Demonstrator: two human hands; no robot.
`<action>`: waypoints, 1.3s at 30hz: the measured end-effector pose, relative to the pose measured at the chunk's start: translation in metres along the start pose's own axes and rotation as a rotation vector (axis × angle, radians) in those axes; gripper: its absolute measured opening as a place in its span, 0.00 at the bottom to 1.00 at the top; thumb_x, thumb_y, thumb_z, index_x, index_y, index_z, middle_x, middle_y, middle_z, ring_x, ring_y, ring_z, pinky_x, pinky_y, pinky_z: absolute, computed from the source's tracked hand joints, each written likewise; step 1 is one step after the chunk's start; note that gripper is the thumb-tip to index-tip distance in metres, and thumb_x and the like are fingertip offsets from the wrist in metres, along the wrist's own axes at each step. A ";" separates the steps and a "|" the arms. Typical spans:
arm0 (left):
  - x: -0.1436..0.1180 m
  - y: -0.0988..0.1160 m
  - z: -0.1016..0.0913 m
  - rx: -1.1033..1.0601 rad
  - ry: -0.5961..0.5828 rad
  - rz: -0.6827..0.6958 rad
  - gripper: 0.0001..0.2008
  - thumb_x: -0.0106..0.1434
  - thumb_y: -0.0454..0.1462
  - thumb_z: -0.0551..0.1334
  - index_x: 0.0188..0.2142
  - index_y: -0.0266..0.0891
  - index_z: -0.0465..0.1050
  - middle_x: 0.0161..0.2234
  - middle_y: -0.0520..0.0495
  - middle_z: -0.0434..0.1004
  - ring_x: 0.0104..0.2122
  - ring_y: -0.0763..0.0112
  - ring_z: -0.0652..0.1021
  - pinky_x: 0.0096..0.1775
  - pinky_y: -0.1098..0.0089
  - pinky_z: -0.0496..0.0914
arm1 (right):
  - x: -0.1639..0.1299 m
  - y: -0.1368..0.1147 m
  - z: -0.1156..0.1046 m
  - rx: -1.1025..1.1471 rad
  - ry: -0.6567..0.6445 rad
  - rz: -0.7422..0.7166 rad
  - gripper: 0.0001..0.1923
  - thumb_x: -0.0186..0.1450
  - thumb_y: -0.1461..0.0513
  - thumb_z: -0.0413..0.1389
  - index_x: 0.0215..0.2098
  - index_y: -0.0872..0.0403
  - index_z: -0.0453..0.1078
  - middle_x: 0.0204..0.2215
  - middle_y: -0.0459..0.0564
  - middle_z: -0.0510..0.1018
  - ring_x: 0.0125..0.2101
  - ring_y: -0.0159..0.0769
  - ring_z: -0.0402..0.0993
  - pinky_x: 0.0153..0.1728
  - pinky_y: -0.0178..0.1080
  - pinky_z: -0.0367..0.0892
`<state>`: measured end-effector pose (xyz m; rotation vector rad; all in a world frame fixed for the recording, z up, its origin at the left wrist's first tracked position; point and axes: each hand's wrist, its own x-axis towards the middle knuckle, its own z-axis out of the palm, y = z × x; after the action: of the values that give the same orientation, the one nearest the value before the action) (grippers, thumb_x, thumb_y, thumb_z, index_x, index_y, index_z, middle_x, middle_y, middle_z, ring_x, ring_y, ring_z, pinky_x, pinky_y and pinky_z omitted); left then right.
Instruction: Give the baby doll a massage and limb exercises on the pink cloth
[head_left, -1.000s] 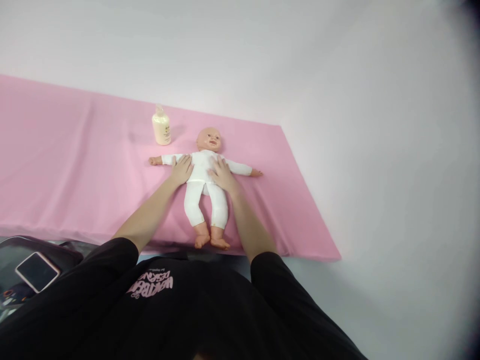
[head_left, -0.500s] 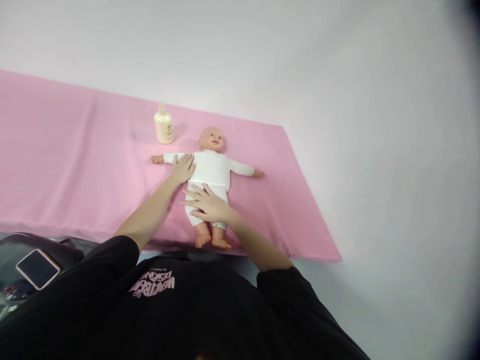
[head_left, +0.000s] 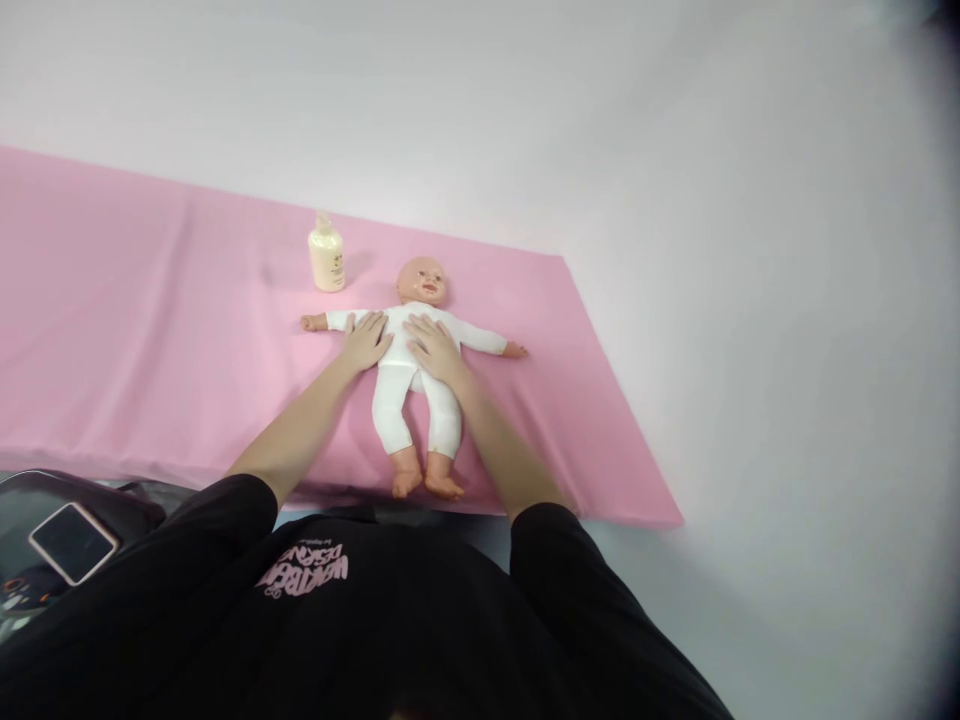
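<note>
Head view: bald, white-clad, spread-armed doll point(head_left: 400, 362) beneath left hand point(head_left: 366, 341) and right hand point(head_left: 437, 349), both flat and uncurled.

Doll: I see a bald baby doll point(head_left: 400, 358) in white clothing, lying flat on its back.
Head: from here I make out a smooth head point(head_left: 421, 281) toward the far edge of the pink sheet point(head_left: 150, 330), with small whitish flecks on it, cream or glare I cannot tell.
Arms: stretched wide in long white sleeves point(head_left: 484, 339), bare fists or palms at the ends.
Torso: partly hidden from me, the top's hem ending at the waist.
Legs: white-clad, slightly bowed, parted.
Feet: bare feet point(head_left: 407, 485), just beside the sheet's near edge.
Place: I have it nearer the sheet's right end.
</note>
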<state>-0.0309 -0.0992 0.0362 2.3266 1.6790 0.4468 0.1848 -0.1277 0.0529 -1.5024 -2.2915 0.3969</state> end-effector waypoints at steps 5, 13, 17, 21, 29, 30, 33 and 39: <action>0.002 -0.001 0.001 -0.014 0.000 0.002 0.33 0.81 0.46 0.49 0.79 0.36 0.65 0.81 0.37 0.62 0.82 0.49 0.62 0.83 0.39 0.44 | 0.007 0.042 0.005 0.071 0.127 0.204 0.35 0.81 0.54 0.49 0.83 0.52 0.61 0.85 0.54 0.57 0.85 0.53 0.51 0.85 0.63 0.48; 0.002 0.000 0.001 -0.016 -0.001 0.009 0.34 0.81 0.46 0.48 0.79 0.34 0.64 0.81 0.35 0.62 0.82 0.49 0.62 0.83 0.39 0.43 | -0.007 0.085 0.013 0.064 0.165 0.351 0.38 0.82 0.51 0.42 0.83 0.62 0.59 0.83 0.62 0.61 0.84 0.53 0.55 0.85 0.60 0.47; 0.002 0.000 0.000 -0.013 -0.005 0.002 0.34 0.81 0.46 0.48 0.79 0.34 0.64 0.81 0.36 0.62 0.82 0.50 0.62 0.83 0.40 0.43 | -0.016 0.096 0.010 -0.009 0.175 0.403 0.37 0.82 0.52 0.41 0.82 0.60 0.61 0.83 0.62 0.60 0.84 0.56 0.54 0.85 0.64 0.45; 0.002 0.001 0.000 -0.014 -0.004 0.000 0.33 0.81 0.46 0.48 0.79 0.35 0.65 0.81 0.36 0.63 0.82 0.50 0.62 0.83 0.41 0.43 | -0.020 0.108 0.005 -0.044 0.196 0.431 0.37 0.81 0.54 0.41 0.82 0.63 0.61 0.83 0.64 0.61 0.84 0.57 0.54 0.85 0.63 0.45; 0.001 0.002 -0.001 -0.021 -0.006 -0.001 0.34 0.81 0.46 0.48 0.79 0.35 0.65 0.81 0.35 0.62 0.82 0.50 0.62 0.83 0.40 0.42 | -0.011 0.101 0.004 -0.038 0.228 0.492 0.36 0.79 0.56 0.41 0.79 0.63 0.64 0.80 0.64 0.67 0.82 0.59 0.57 0.83 0.66 0.46; 0.000 0.002 -0.002 -0.023 -0.007 0.000 0.33 0.81 0.46 0.48 0.79 0.35 0.64 0.81 0.35 0.62 0.82 0.50 0.62 0.83 0.40 0.42 | -0.011 0.099 0.003 -0.032 0.239 0.492 0.35 0.79 0.56 0.41 0.78 0.61 0.66 0.79 0.64 0.68 0.81 0.59 0.58 0.83 0.66 0.47; -0.001 0.004 -0.003 -0.025 -0.011 -0.002 0.33 0.81 0.46 0.48 0.79 0.36 0.64 0.81 0.35 0.62 0.82 0.50 0.62 0.83 0.40 0.42 | -0.007 0.091 -0.002 -0.016 0.253 0.497 0.33 0.79 0.57 0.42 0.77 0.59 0.68 0.78 0.63 0.71 0.80 0.59 0.60 0.82 0.68 0.49; -0.002 0.004 -0.005 -0.044 0.000 0.000 0.33 0.81 0.45 0.49 0.79 0.37 0.65 0.81 0.35 0.63 0.82 0.49 0.62 0.83 0.38 0.43 | 0.014 0.054 -0.011 -0.056 0.114 0.537 0.31 0.83 0.58 0.38 0.74 0.57 0.70 0.76 0.65 0.73 0.78 0.58 0.65 0.81 0.68 0.53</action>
<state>-0.0295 -0.1025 0.0421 2.2949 1.6526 0.4790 0.2287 -0.0934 0.0421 -2.1058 -1.8013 0.3752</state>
